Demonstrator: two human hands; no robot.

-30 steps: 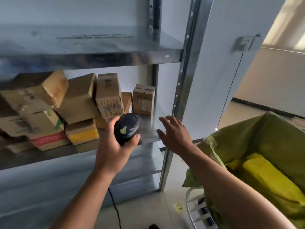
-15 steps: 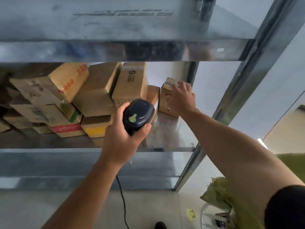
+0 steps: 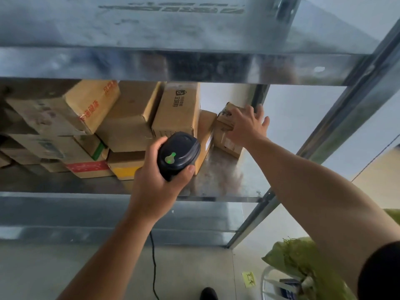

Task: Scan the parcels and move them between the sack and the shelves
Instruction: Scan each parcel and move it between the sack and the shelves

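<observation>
Now the right hand (image 3: 244, 125) is laid on the small brown cardboard parcel (image 3: 226, 138) at the far right end of the row on the galvanised metal shelf (image 3: 227, 180). Its fingers (image 3: 252, 112) are spread straight over the top and far side, not visibly curled round it. The left hand (image 3: 155, 187) is wrapped round the black handheld scanner with the green button (image 3: 178, 155), nearer the camera, nose aimed at the stacked cartons. So the parcel lies right of and beyond the scanner, standing roughly upright, with a pale label low on its front. I'd say it has to come out and leftward to be read. The tall brown carton (image 3: 177, 109) shows a black logo with characters and the tilted carton (image 3: 91, 105) has red ones, neither legible. The green sack (image 3: 303, 258) sits lower right.
</observation>
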